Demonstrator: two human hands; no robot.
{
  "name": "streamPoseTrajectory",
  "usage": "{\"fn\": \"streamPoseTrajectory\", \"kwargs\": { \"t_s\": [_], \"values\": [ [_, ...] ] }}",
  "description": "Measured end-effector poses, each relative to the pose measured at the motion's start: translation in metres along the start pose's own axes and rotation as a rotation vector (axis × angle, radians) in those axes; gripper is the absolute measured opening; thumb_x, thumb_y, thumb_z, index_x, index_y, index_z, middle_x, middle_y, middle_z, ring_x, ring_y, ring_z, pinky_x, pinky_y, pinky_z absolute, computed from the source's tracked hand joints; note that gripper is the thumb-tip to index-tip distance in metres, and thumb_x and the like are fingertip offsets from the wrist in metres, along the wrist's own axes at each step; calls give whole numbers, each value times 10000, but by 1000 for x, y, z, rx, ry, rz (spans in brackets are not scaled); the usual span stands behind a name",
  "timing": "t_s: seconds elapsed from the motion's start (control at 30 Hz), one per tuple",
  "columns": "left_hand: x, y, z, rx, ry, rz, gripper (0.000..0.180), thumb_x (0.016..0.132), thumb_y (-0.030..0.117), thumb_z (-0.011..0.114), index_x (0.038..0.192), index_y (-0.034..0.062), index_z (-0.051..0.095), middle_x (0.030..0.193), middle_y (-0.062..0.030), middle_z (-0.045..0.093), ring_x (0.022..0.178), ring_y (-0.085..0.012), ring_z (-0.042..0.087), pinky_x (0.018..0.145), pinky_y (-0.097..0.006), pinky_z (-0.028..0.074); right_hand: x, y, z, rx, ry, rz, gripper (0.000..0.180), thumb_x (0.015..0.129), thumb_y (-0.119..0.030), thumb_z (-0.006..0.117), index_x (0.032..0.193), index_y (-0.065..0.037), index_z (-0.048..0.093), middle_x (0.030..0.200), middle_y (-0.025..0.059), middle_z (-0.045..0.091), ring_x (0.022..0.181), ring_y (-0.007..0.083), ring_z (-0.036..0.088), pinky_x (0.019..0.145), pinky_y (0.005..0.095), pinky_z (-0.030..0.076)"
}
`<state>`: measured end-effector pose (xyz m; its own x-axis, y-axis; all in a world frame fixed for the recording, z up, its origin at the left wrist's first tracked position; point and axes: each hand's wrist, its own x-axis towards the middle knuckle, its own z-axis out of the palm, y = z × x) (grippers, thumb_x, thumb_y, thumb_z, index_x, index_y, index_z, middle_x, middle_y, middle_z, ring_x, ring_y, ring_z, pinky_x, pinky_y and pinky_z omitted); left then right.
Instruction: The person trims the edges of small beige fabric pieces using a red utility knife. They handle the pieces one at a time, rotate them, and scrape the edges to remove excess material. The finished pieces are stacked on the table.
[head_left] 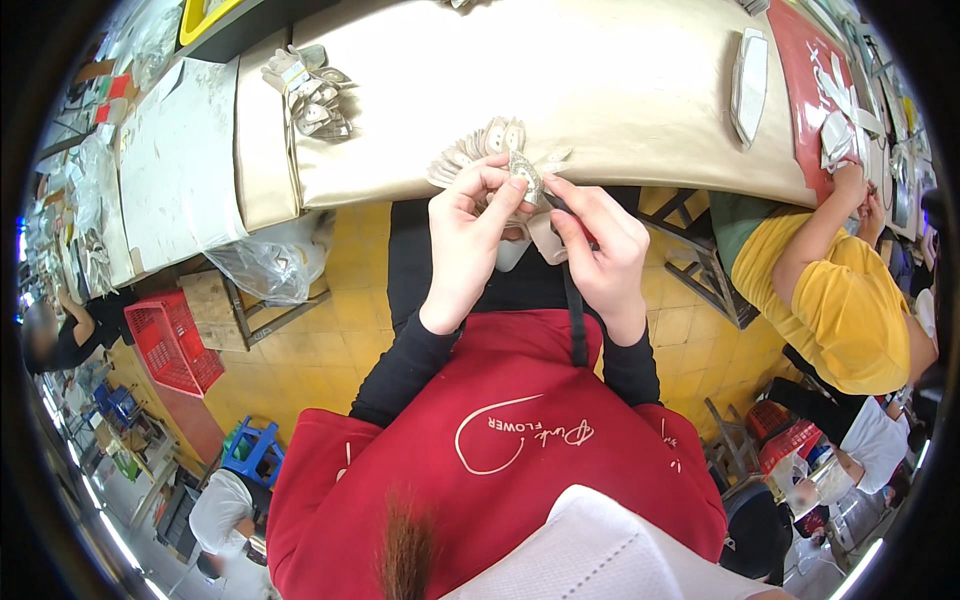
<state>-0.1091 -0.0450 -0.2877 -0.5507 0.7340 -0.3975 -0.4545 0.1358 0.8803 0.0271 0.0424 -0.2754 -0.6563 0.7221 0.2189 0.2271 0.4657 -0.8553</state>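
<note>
Pinching a small grey patterned piece (526, 178) before my lap, near the front edge of the table, I had my left hand (468, 225) closed upon its left side, the thumb lying over it. My right hand (606, 245) was bent at its other side, with the index fingertip just beside the right edge; a narrow dark thing (556, 202) showed by these fingers, but I could not tell if they gripped it or what it was. The piece lay between both hands, nearer to the left one, and its long axis was tilted: the upper end leaned to my left, the lower end pointed toward my right palm. Below it a pale beige piece (545, 240) hung between the hands, and I could not tell what held it. Under my wrists was my dark red apron (490, 370). Just beyond my left fingers, a fan of similar pieces (470, 150) rested at the edge of the gold-covered table (430, 80). Farther to the left lay a grey bundle (325, 100), and far to the right a long white stack (750, 85). Beyond that side sat a co-worker in a yellow shirt (850, 300)
</note>
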Motion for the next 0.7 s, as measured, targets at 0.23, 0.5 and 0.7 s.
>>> {"fn": "streamPoseTrajectory", "kwargs": {
  "t_s": [0.23,0.5,0.7],
  "values": [
    [2,2,1,16,-34,29,123,973,135,686,977,14,708,887,-85,717,853,-76,692,581,-215,553,2,8,7,-147,35,-97,385,807,86,695,1170,-29,748,922,133,712,755,210,697,658,282,543],
    [2,2,-1,106,-56,59,121,969,130,686,942,20,728,859,-65,710,1107,-120,640,587,-232,556,0,20,10,-166,140,-201,400,741,40,698,1101,-111,789,873,94,696,676,234,666,609,323,549],
    [2,2,-1,133,-64,79,119,964,121,693,934,11,727,917,-87,704,1115,-124,636,594,-236,558,4,17,12,-80,225,-209,337,776,51,706,1076,-79,786,854,105,700,676,226,680,593,304,544]
  ]
}}
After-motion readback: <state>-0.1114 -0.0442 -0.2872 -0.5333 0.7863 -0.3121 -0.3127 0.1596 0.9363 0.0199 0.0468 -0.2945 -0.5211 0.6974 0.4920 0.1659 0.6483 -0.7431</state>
